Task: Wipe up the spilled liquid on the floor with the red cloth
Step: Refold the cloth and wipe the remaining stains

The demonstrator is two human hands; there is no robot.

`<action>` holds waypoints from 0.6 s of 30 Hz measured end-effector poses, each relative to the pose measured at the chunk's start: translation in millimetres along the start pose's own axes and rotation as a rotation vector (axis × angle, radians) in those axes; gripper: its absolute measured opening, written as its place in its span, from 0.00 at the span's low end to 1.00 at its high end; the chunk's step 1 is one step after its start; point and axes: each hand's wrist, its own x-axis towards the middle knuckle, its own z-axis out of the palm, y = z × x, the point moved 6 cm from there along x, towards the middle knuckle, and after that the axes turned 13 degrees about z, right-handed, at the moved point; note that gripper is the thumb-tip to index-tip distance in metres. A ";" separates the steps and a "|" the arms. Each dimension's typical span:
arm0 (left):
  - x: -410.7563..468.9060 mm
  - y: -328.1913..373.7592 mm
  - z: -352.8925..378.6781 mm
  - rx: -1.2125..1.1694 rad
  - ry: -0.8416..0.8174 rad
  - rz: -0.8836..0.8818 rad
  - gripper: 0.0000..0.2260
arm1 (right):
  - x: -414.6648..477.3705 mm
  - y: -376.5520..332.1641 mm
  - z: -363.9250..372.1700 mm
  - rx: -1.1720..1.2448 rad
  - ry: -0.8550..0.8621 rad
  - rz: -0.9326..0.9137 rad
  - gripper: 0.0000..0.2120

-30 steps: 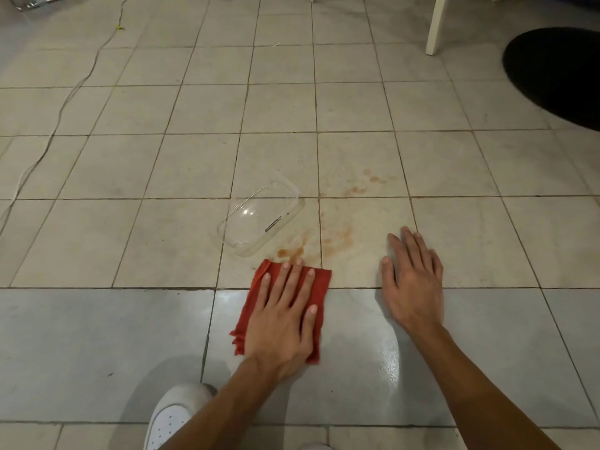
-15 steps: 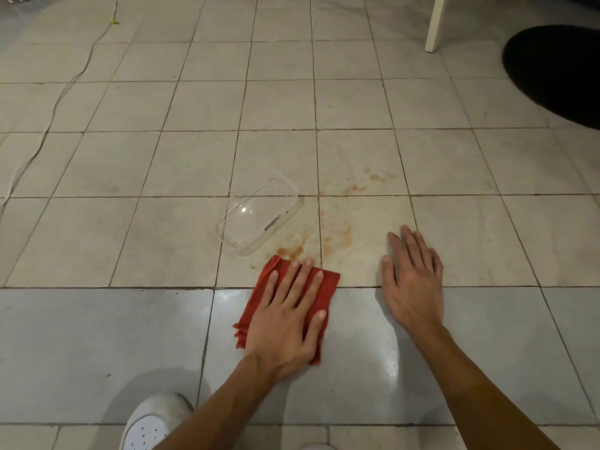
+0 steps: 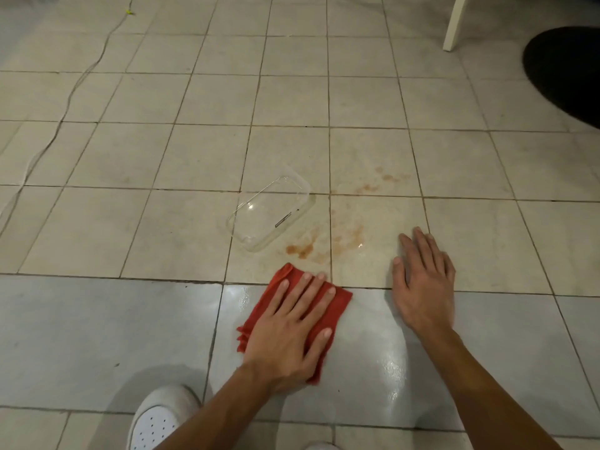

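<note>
The red cloth (image 3: 337, 305) lies folded on the floor tiles, and my left hand (image 3: 292, 329) presses flat on it with straight fingers. Just beyond the cloth's far edge is the spilled liquid (image 3: 319, 246), orange-brown smears across two tiles, with more faint spots (image 3: 380, 181) farther back. My right hand (image 3: 422, 280) rests flat on the floor to the right of the cloth, palm down, holding nothing. The grey tile under the cloth looks wet and shiny.
A clear plastic container (image 3: 271, 214) lies on the floor left of the spill. A white shoe (image 3: 159, 417) is at the bottom left. A white chair leg (image 3: 454, 22) and a black rug (image 3: 568, 69) sit at the far right, a cable (image 3: 61, 115) at the left.
My left hand has slid the cloth slightly to the right and turned it a little. My right hand has stayed in place on the floor.
</note>
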 end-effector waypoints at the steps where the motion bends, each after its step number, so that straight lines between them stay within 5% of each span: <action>1: -8.6 -3.1 -1.3 -0.009 0.009 0.008 0.30 | 0.5 -0.5 -0.5 0.001 0.007 -0.009 0.28; 6: -2.7 -53.3 -12.3 0.051 0.059 -0.085 0.31 | 1.3 0.7 1.7 -0.003 0.005 -0.009 0.27; 13: 8.9 -23.1 -2.9 0.007 0.055 -0.038 0.31 | 1.3 0.3 0.9 -0.009 -0.014 0.005 0.28; 18: -2.4 -24.0 -3.5 -0.082 0.224 -0.312 0.34 | 1.4 -0.7 0.7 -0.011 -0.029 0.007 0.29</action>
